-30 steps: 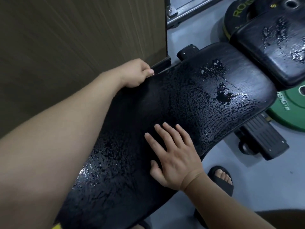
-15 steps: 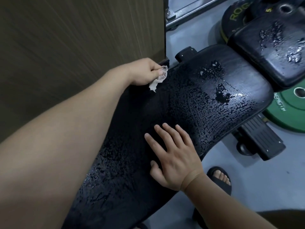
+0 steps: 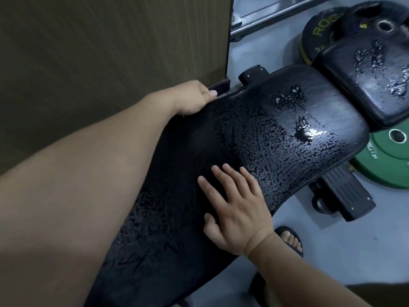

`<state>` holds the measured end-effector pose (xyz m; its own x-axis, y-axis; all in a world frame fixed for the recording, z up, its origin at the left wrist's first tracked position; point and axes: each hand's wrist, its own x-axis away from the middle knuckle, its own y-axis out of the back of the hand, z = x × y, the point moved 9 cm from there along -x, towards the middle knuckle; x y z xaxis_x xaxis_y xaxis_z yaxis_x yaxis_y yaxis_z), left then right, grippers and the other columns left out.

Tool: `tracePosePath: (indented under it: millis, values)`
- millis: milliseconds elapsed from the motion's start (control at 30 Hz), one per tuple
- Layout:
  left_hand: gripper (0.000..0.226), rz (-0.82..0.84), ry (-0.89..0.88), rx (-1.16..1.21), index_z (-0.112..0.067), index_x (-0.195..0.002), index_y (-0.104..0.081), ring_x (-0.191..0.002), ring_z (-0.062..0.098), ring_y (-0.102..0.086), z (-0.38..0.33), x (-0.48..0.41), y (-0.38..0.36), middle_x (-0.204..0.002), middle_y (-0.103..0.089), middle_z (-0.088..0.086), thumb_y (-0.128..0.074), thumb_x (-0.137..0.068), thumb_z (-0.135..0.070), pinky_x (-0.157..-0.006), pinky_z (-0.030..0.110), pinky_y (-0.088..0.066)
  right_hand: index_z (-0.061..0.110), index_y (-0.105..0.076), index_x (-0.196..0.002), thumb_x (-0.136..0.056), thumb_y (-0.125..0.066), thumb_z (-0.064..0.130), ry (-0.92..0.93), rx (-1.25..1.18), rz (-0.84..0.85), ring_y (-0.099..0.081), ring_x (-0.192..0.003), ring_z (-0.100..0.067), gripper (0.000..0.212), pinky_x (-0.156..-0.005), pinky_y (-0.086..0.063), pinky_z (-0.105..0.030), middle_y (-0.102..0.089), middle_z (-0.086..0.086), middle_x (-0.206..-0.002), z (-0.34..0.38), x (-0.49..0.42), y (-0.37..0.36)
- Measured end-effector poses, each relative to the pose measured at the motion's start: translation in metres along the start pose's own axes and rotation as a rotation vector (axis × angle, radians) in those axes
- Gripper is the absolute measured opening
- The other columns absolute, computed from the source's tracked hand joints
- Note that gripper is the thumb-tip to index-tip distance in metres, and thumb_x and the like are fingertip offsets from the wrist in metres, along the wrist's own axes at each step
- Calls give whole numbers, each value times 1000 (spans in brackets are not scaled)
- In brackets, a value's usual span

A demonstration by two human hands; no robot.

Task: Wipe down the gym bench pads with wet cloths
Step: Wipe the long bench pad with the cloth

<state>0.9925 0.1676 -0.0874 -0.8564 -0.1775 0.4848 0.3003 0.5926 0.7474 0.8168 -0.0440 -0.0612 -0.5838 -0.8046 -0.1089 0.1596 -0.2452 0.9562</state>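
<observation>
The long black back pad (image 3: pixel 276 134) runs from bottom left to upper right, beaded with water drops. My left hand (image 3: pixel 192 98) sits at the pad's far left edge, fingers curled down over the side. The white cloth it held a moment ago is hidden under it. My right hand (image 3: pixel 236 209) lies flat on the pad's near side, fingers straight and spread. A second, smaller black seat pad (image 3: pixel 371 85) at the upper right is also wet.
A brown wooden panel (image 3: pixel 110 52) stands close along the pad's left side. A green weight plate (image 3: pixel 394 165) and a black plate (image 3: pixel 321 34) lie on the grey floor at right. The bench's black foot (image 3: pixel 345 196) juts out below the pad. My sandalled foot (image 3: pixel 290 240) is beside it.
Half a second ago the white cloth showed in my left hand on top of the pad; the hand has since dropped over the edge and the cloth is hidden. My right hand has not moved.
</observation>
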Motion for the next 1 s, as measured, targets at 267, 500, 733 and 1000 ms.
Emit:
tracePosePath:
  millis: [267, 500, 733, 1000]
  values:
    - [46, 7, 45, -159, -7, -96, -61, -62, 18, -54, -21, 2, 4, -76, -62, 9, -37, -109, -44, -61, 31, -36, 21, -57, -145, -76, -62, 46, 1, 8, -30, -44, -142, -37, 73, -120, -26, -56, -52, -16, -149, 0, 1, 1]
    - [58, 6, 75, -97, -7, -130, -63, -100, 26, -58, -11, -7, -3, -120, -64, 11, -34, -108, -52, -87, 31, -40, 21, -56, -145, -76, -62, 46, -2, 21, -15, -43, -142, -37, 74, -120, -26, -56, -52, -15, -149, 0, 0, -1]
    - [54, -41, 249, -94, -11, -103, -66, -75, 20, -57, 68, 22, 18, -84, -65, 9, -36, -105, -56, -81, 35, -39, 20, -57, -145, -78, -60, 44, 12, 26, -51, -44, -141, -38, 71, -120, -25, -55, -53, -16, -148, 1, 1, 3]
    - [51, -97, 305, -11, -14, -108, -70, -73, 22, -59, 105, 66, 28, -79, -65, 9, -33, -108, -49, -83, 34, -44, 21, -57, -145, -79, -58, 44, 22, 43, -58, -43, -142, -37, 70, -121, -25, -55, -52, -15, -148, 4, 1, 3]
